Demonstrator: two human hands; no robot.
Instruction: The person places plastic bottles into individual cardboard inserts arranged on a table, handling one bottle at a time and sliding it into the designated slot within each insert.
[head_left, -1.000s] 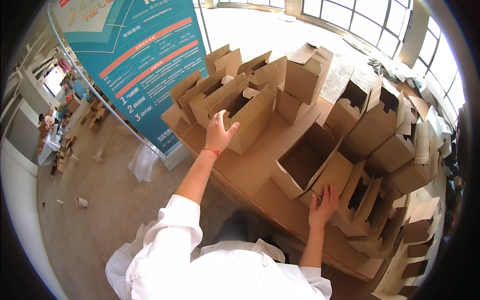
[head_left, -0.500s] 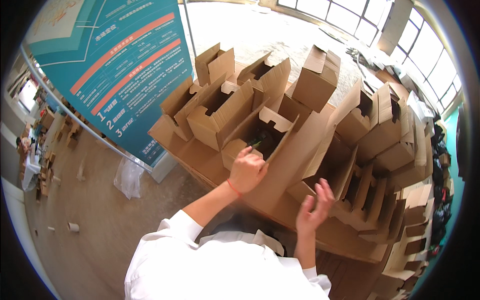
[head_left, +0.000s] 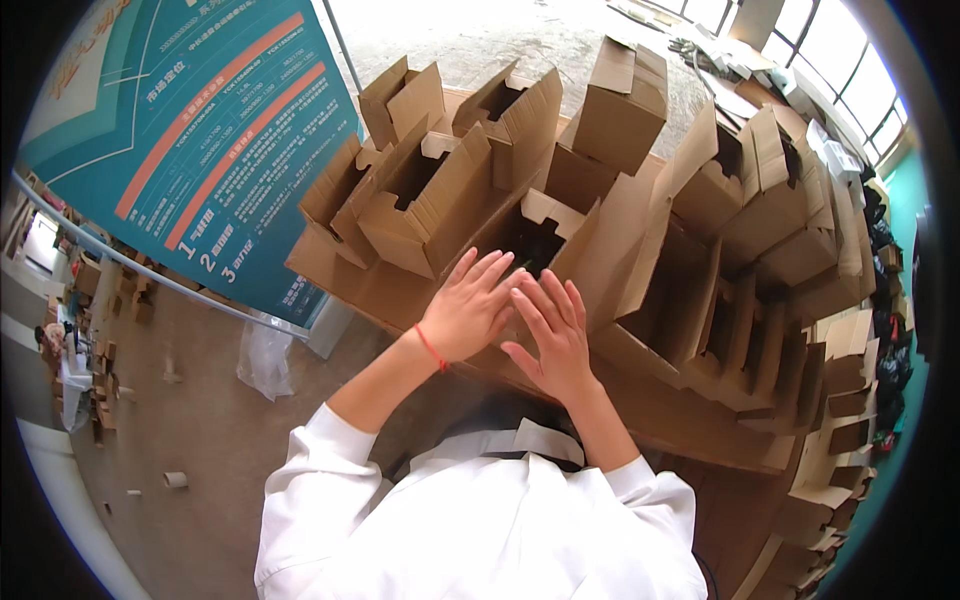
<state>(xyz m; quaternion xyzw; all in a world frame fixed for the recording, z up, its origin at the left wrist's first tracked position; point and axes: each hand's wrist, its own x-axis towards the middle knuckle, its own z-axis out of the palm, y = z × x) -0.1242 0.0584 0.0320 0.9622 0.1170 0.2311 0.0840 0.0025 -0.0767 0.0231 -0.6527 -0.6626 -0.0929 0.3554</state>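
Note:
My left hand (head_left: 470, 310), with a red string at its wrist, is spread over the near side of an open cardboard box (head_left: 567, 215). Beside it, my right hand (head_left: 552, 338) has its fingers stretched out, and the fingertips of both hands come close together or overlap. Neither hand holds anything visible. Deep inside the box lies something dark that I cannot make out. The hands cover the box's near wall, so whether they touch it is hidden. Another open box (head_left: 430, 215) stands just left of it, its flaps raised.
More open boxes (head_left: 745, 330) stand in a row at the right of the brown tabletop (head_left: 340, 285). A closed-looking taller box (head_left: 620, 110) is stacked at the back. A teal banner (head_left: 190, 150) rises at the left, with a clear plastic bag (head_left: 266, 360) on the floor below.
My right hand has moved left and forward to meet my left hand at the box. My left hand's fingers have spread out from a curled pose. The view has shifted slightly.

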